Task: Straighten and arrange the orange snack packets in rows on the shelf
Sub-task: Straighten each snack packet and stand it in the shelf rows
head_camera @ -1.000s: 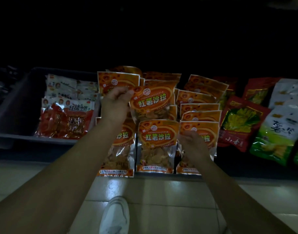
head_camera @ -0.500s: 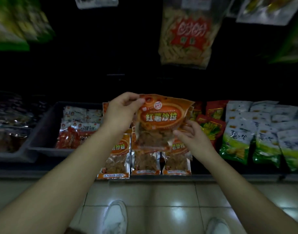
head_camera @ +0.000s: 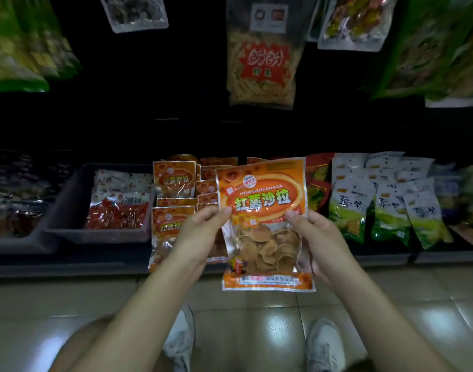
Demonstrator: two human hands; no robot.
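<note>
Left hand [head_camera: 203, 232] and right hand [head_camera: 321, 237] pinched one glossy orange plastic snack packet [head_camera: 265, 208] by its sides, off the dark shelf [head_camera: 69, 267], whose other orange packets [head_camera: 173, 181] looked roughly rowed, this one unplaced.

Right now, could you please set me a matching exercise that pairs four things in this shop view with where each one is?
Things:
1. orange packet
2. grey tub
3. green-and-white bags
4. bag of yellow sticks

Places:
A. hanging above the shelf
B. on the shelf, right of the orange rows
C. gripped between the left hand and the right hand
D. on the shelf, left of the orange rows

Pairs: 1-C, 2-D, 3-B, 4-A.
</note>
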